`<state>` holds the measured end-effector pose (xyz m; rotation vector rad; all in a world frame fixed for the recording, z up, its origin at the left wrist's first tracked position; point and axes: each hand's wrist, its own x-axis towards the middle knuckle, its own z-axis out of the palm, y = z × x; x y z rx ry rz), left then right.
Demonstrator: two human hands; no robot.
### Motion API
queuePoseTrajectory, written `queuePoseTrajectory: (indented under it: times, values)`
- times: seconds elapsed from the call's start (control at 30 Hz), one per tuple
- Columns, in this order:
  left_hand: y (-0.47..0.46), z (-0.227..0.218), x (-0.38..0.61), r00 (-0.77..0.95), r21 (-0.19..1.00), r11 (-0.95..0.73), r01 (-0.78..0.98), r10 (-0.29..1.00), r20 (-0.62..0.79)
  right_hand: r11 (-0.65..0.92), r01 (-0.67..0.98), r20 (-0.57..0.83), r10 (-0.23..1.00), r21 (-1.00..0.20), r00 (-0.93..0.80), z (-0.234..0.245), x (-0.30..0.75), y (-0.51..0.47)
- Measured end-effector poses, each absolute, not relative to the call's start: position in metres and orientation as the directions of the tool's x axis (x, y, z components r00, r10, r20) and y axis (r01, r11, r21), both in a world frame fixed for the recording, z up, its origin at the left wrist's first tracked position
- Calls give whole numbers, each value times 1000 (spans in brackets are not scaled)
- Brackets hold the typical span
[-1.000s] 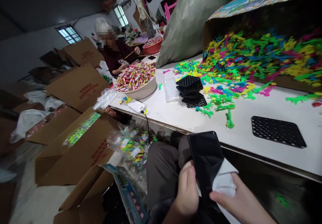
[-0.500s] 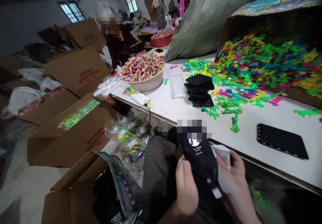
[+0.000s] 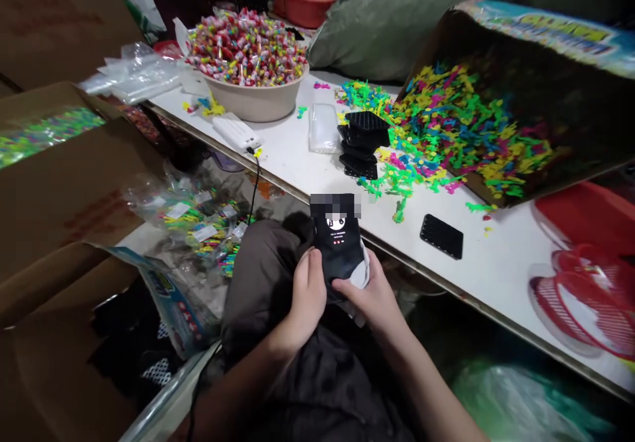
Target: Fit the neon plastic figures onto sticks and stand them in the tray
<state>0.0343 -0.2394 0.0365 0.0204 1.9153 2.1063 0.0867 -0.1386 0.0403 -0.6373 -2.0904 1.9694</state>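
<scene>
A smartphone [image 3: 338,255] with a dark lit screen is held upright over my lap, just in front of the table edge. My left hand [image 3: 308,283] is closed along its left side. My right hand [image 3: 370,291] grips the lower right side, its thumb over the bottom of the screen. A crumpled white sheet [image 3: 361,272], perhaps tissue, is pressed between my right hand and the phone. Beyond the phone, green plastic toy figures [image 3: 399,210] lie on the table. A black perforated tray [image 3: 441,235] lies flat to the right, and several similar trays [image 3: 364,139] are stacked farther back.
The white table [image 3: 292,164] carries a tub [image 3: 258,101] of wrapped candies, a white power bank [image 3: 237,132] with a cable, and red baskets [image 3: 595,303]. A tipped carton [image 3: 585,118] spills coloured figures. Open cardboard boxes [image 3: 64,223] and bagged toys [image 3: 198,220] stand at left.
The view has tilted down and turned right, bringing the red baskets into sight. My right thumb has moved onto the screen's lower part. Both hands still hold the phone.
</scene>
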Motion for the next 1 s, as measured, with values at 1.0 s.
queuePoseTrajectory:
  times: [1.0]
  values:
    - [-263,62,79,-983,829,-548,-112,185,-11,429,-28,222,409,-903,-885,110,146,-192]
